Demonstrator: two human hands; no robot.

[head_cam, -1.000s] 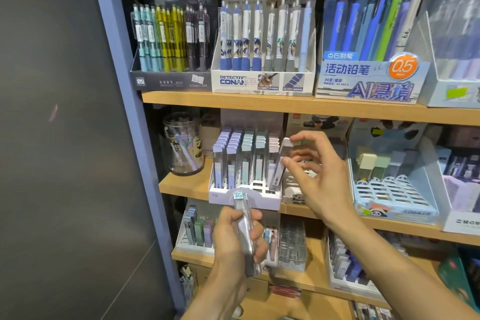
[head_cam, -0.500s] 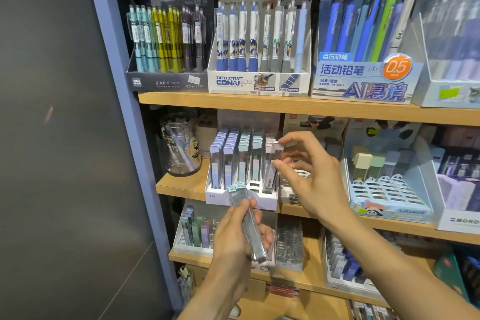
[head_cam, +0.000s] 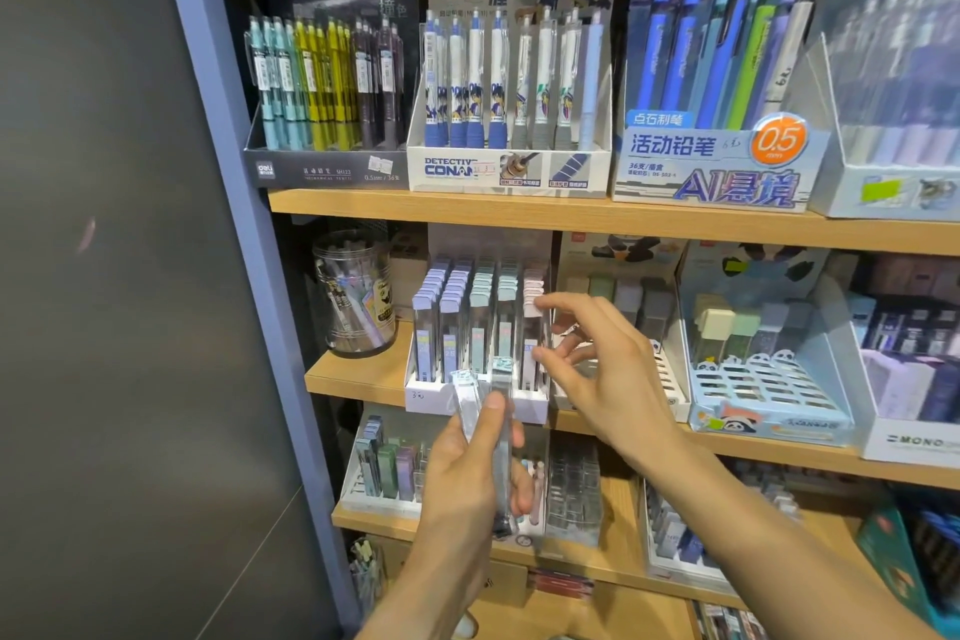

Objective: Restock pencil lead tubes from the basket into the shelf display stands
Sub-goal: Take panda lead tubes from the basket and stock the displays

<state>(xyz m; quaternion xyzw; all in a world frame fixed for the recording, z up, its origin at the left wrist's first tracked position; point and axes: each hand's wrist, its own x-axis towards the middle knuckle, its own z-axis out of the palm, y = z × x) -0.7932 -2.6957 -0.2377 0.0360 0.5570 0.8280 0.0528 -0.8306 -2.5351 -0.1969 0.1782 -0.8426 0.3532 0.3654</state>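
**Lead tubes held at the white shelf stand**

Centre of frame, middle wooden shelf (head_cam: pixel 358 379): a white slotted plastic display stand (head_cam: pixel 431 395) packed with upright clear pencil lead tubes capped in lilac, pale blue and pink (head_cam: pixel 480 322). Just in front of its lower edge, left hand (head_cam: pixel 467 473) gripping a small bundle of clear plastic lead tubes with pale teal caps (head_cam: pixel 498 437), thumb laid across their front, fingers wrapped behind; tubes near upright, caps up and overlapping the stand's front. Right hand (head_cam: pixel 602 369) at the stand's right end, fingers spread and lightly bent, nothing held; index fingertip touching or just beside the top of the pink-capped right-hand row, thumb tip near the same row lower down — actual contact hard to judge.

Left of the stand, a clear round plastic jar (head_cam: pixel 356 307) on the same shelf. Right of centre, a pale blue panda-printed stand (head_cam: pixel 769 400) with a few pastel-capped tubes. Upper shelf: a white "Detective Conan" box of blue and grey mechanical pencils (head_cam: pixel 509 166), flanked by a black box of teal, yellow and dark pencils (head_cam: pixel 327 166). Lower shelf, behind the left wrist: further racks of tubes, partly hidden.
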